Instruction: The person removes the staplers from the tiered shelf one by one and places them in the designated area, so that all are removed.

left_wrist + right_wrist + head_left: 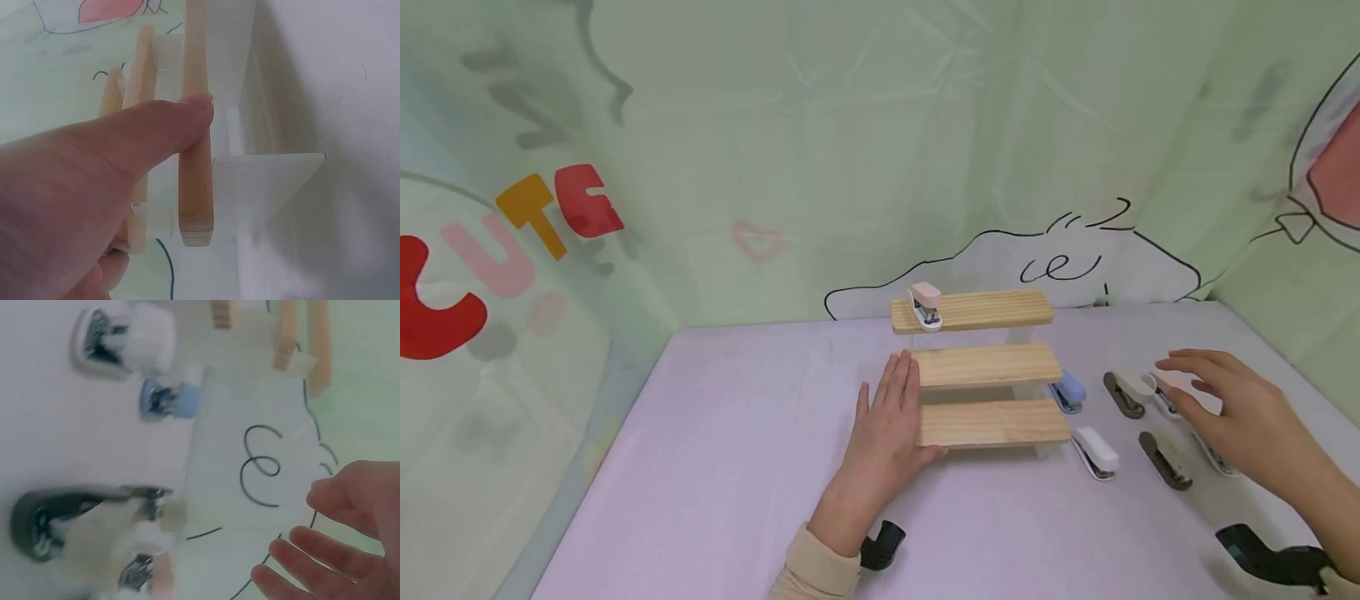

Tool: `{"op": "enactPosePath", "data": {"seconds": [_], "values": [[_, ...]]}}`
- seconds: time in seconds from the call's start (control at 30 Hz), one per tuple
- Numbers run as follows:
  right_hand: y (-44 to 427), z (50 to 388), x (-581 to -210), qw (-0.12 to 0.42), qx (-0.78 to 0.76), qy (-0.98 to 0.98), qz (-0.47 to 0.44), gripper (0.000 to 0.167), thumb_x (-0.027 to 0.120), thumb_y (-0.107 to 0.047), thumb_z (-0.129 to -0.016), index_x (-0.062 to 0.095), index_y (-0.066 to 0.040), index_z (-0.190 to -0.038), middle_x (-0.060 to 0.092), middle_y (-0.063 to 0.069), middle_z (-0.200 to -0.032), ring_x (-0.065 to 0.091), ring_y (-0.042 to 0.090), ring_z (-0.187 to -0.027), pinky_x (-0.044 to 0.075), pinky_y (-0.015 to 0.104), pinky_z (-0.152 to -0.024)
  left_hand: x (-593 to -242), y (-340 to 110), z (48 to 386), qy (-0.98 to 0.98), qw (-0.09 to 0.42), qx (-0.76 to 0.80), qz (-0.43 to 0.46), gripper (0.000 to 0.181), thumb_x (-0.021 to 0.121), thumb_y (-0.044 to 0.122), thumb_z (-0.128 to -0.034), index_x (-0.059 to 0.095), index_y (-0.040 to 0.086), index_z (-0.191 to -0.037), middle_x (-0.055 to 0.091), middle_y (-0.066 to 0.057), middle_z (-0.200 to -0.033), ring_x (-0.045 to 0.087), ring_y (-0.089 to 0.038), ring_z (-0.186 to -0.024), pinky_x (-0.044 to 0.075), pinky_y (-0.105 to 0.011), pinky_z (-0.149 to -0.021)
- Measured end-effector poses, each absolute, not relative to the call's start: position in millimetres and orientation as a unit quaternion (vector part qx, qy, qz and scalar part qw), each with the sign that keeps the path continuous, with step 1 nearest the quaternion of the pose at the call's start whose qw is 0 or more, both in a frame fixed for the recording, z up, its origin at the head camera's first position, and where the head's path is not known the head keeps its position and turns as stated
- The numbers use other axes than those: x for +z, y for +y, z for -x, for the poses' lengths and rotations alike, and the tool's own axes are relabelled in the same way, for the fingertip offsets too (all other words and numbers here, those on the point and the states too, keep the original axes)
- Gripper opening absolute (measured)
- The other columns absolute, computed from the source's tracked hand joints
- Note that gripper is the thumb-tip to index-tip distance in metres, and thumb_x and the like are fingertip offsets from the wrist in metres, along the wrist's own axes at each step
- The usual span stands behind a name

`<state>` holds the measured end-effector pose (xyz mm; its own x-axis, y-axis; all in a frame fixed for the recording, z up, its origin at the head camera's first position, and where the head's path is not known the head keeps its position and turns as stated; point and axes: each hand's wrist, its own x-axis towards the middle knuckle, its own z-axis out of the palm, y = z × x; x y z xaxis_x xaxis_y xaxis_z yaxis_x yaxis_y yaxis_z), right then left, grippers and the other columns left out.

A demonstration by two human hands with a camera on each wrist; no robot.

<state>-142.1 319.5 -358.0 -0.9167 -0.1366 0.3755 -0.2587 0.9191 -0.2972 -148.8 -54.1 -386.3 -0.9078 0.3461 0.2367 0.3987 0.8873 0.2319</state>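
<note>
A three-tier stand with wooden boards [992, 423] stands on the table. My left hand [883, 425] lies along its left end, fingers straight, the thumb pressing the front edge of the lowest board [195, 181]. A small pink-and-white stapler [926, 305] sits on the left of the top board [992, 310]. My right hand [1247, 412] holds nothing and hovers over staplers at the right, fingers loosely bent and apart. Nearest it is a pale pink-and-white stapler [1163, 393], partly hidden by the hand. Another stapler [1216, 460] shows only partly below it.
Right of the stand are a blue stapler [1067, 392] and a white stapler [1096, 452]. Farther right lie two staplers with dark bases, one at the back [1124, 393] and one in front [1165, 462]. A printed cloth [820, 167] hangs behind the lilac table [722, 450].
</note>
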Motion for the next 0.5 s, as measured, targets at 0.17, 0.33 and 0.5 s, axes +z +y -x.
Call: {"op": "enactPosePath", "data": {"seconds": [0.17,0.33,0.5], "values": [[305.0,146.6,-345.9,0.195,0.177,-0.957,-0.121,0.031,0.070,-0.004,-0.088,0.064,-0.003,-0.119,0.056,0.022,-0.129,0.059,0.045,-0.100,0.053,0.047,-0.061,-386.4,-54.3,148.3,-0.967,0.093,-0.138,0.193,0.116,0.085,0.046,-0.0734,0.020,-0.002,-0.156,0.019,-0.014,-0.166,0.016,-0.026,-0.155,0.029,-0.060,-0.116],[288.3,151.9,-335.0,0.212,0.196,-0.948,-0.138,0.032,0.070,-0.001,-0.086,0.066,-0.005,-0.118,0.058,0.019,-0.129,0.062,0.044,-0.100,0.045,0.020,-0.057,-386.3,-54.8,147.6,-0.966,0.096,-0.136,0.196,0.115,0.085,0.046,-0.0735,0.020,-0.002,-0.156,0.019,-0.014,-0.166,0.016,-0.026,-0.155,0.029,-0.060,-0.116],[272.9,158.2,-326.6,0.230,0.205,-0.936,-0.170,0.033,0.071,0.000,-0.085,0.067,-0.006,-0.117,0.059,0.017,-0.129,0.063,0.038,-0.100,0.044,0.014,-0.061,-386.8,-55.5,147.3,-0.966,0.097,-0.138,0.197,0.115,0.085,0.046,-0.0735,0.020,-0.002,-0.156,0.019,-0.014,-0.166,0.016,-0.026,-0.155,0.029,-0.061,-0.116]]}}
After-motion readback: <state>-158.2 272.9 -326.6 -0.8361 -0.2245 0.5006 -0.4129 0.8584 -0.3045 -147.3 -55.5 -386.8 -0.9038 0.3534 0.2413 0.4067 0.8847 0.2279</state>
